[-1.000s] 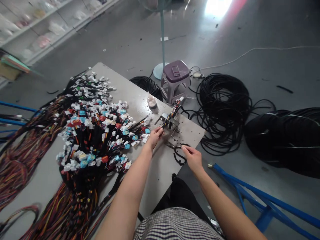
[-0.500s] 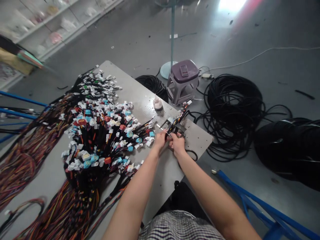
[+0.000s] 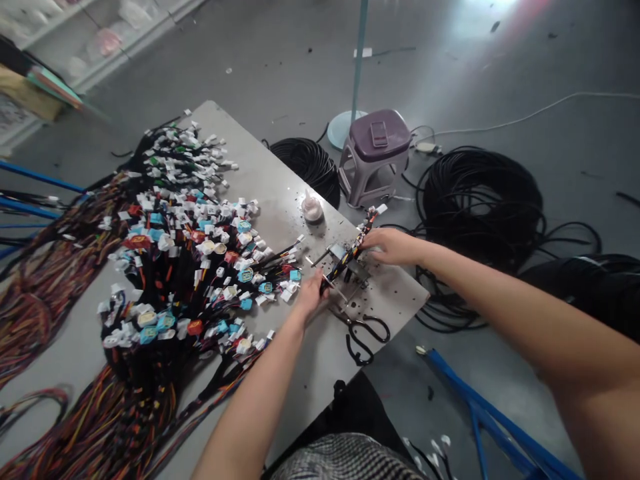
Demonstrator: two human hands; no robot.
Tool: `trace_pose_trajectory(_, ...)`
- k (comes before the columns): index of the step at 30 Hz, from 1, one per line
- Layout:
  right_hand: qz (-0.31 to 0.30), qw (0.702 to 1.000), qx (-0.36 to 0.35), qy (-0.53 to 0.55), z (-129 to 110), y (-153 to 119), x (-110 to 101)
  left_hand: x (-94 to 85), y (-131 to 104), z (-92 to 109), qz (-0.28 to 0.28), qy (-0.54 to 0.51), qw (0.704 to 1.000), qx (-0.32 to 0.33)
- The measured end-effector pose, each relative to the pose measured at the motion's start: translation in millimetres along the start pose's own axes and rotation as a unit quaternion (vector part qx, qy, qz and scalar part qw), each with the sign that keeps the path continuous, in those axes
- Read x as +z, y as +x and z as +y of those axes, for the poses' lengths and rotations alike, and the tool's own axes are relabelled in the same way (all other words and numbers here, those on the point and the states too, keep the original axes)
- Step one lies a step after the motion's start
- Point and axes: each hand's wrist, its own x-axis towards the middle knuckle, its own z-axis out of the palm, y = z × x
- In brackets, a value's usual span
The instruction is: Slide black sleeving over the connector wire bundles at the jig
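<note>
A bundled wire harness (image 3: 345, 261) with black wrap and white connectors lies across a small metal fixture (image 3: 359, 272) near the table corner. My left hand (image 3: 311, 292) pinches the harness's near end. My right hand (image 3: 390, 245) has its fingers curled around the harness's far part, just below the white connectors. Its fingertips are partly hidden behind the wires. Below the fixture, scissors (image 3: 369, 327) with black loop handles rest on the table, apart from both hands.
Piles of wire harnesses (image 3: 185, 267) with white, blue and red connectors cover the table's left side. A small bottle (image 3: 312, 208) stands beyond the fixture. Past the table (image 3: 280, 180) are a purple-topped stool (image 3: 381, 137), black cable coils (image 3: 475, 200) and a blue metal frame (image 3: 480, 393).
My right hand has moved from beside my left hand out to the harness's far part. The scissors' handles now show on the table. My left hand remains at the near end.
</note>
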Motion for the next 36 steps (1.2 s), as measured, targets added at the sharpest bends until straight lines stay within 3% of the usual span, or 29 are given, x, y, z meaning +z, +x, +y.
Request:
trace_pose_trajectory(6,-0.230,0.966,0.041,-0.108,1.7,34.5,1.9,-2.0,-1.6,-0.9,0.002,0.023,1.000,0.002)
trace_pose_trajectory(9,-0.267,0.960,0.049,-0.064,14.7,42.7,-4.8,-2.0,-3.1,4.3,-0.005,0.037,0.999,-0.015)
trace_pose_trajectory(12,-0.223,0.973,0.061,-0.005,40.1,35.6,-21.4,-1.7,-6.6,11.9,0.008,0.017,0.999,-0.029)
trace_pose_trajectory(16,-0.111,0.987,0.116,0.008,71.3,8.9,-44.2,-3.4,-9.6,15.1,-0.015,0.016,1.000,-0.020)
trace_pose_trajectory(20,-0.026,0.989,0.140,0.037,81.2,-9.3,-45.6,-5.6,-5.4,7.2,-0.036,0.008,0.999,-0.017)
trace_pose_trajectory(26,-0.008,0.996,0.079,0.051,63.7,4.1,-14.7,-3.9,-2.1,3.7,-0.029,-0.041,0.998,-0.026)
trace_pose_trajectory(31,-0.035,0.997,-0.038,0.050,31.4,16.5,27.5,-3.3,-6.8,7.2,-0.063,-0.063,0.996,-0.018)
trace_pose_trajectory(34,-0.028,0.995,-0.092,-0.010,20.0,15.5,49.0,-2.9,-7.0,8.3,-0.076,-0.045,0.996,-0.016)
trace_pose_trajectory(36,-0.034,0.991,-0.104,-0.080,21.0,13.6,52.4,-2.1,-6.2,9.5,-0.057,-0.036,0.998,-0.012)
